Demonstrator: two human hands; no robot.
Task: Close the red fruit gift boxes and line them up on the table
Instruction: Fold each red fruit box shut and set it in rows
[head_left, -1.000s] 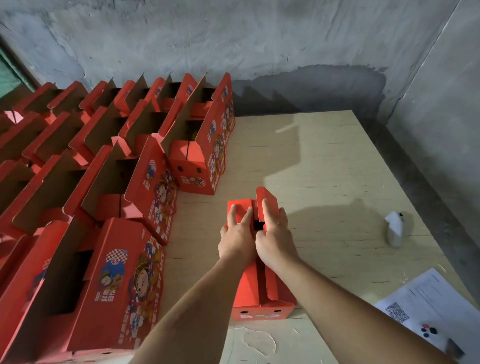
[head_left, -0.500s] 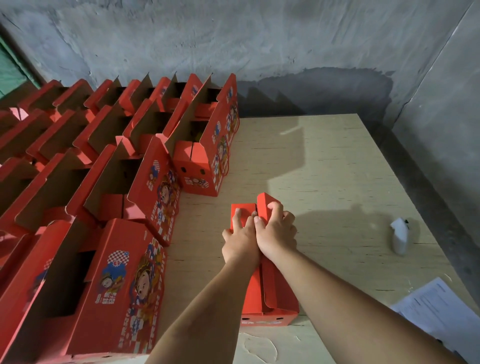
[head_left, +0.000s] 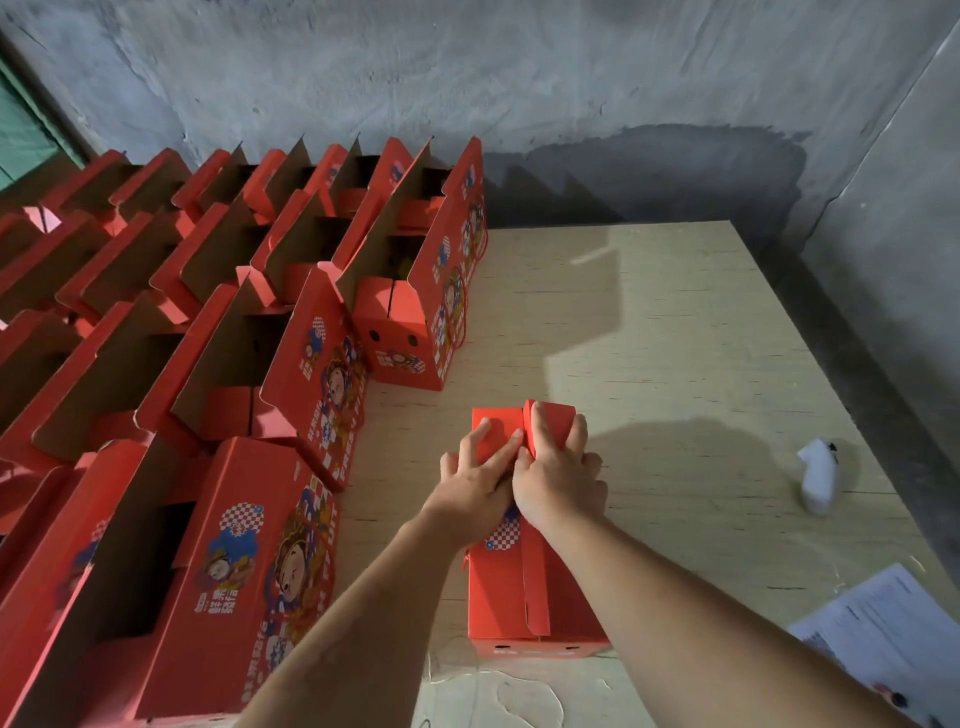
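Observation:
One red gift box (head_left: 519, 592) stands on the plywood table (head_left: 675, 338) in front of me, its two top flaps folded nearly together. My left hand (head_left: 478, 483) presses flat on the left flap with straight fingers. My right hand (head_left: 558, 467) curls over the right flap's raised middle edge and grips it. Both hands meet at the far half of the box top, side by side. Several open red boxes (head_left: 291, 364) with cartoon print fill the left side in rows, flaps standing up.
A small white object (head_left: 821, 475) lies on the table to the right. Printed paper sheets (head_left: 893, 639) sit at the near right corner. A thin string (head_left: 498, 680) trails by the box's near end. Grey concrete walls close the back and right.
The right hand has gone from flat fingers to a curl over the right flap. The flaps have come lower and closer together. Both hands stayed at the far half of the box.

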